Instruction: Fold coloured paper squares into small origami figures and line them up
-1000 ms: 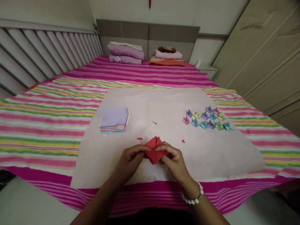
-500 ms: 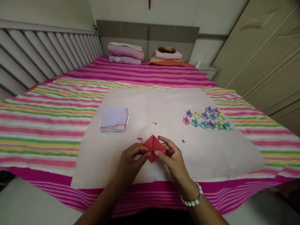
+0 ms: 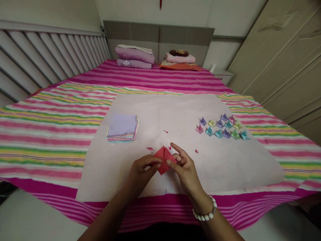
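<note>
A folded red paper (image 3: 163, 157) is held just above a large pale sheet (image 3: 225, 167) spread on a striped bed. My left hand (image 3: 140, 170) pinches its left edge with thumb and forefinger. My right hand (image 3: 184, 169) grips its right side, thumb on the paper, forefinger raised above it; a white bead bracelet (image 3: 207, 214) circles that wrist. Small red scraps (image 3: 149, 148) lie around the paper.
A stack of coloured paper squares (image 3: 122, 128), lilac on top, lies to the left. Several small folded paper shapes (image 3: 223, 129) sit in rows to the right. Pillows (image 3: 135, 57) rest at the headboard, a slatted rail (image 3: 37, 57) on the left, wardrobe doors (image 3: 288, 60) on the right.
The red paper has been folded tighter and looks smaller. My right hand shifted its grip and its forefinger lifted; the left hand stayed pinching the left edge.
</note>
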`<action>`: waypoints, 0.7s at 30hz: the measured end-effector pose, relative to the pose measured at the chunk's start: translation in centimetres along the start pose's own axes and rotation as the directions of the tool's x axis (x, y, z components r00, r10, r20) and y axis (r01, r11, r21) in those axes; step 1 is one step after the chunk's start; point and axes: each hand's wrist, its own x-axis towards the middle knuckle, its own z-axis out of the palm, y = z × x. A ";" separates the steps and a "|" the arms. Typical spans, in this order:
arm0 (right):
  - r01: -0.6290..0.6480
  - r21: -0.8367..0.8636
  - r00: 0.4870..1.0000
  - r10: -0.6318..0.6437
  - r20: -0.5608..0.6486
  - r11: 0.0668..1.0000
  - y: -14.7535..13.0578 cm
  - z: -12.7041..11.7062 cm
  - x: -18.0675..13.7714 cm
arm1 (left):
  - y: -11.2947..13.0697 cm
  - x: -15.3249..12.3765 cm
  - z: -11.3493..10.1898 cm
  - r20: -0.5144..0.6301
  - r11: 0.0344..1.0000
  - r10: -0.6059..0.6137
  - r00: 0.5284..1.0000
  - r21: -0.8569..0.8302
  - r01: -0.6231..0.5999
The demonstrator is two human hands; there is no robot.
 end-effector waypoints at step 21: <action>0.399 -0.342 0.916 -0.352 0.193 0.850 -0.8 -0.9 -0.1 | 0.3 -0.3 -0.2 -0.059 0.994 0.007 0.998 0.112 0.000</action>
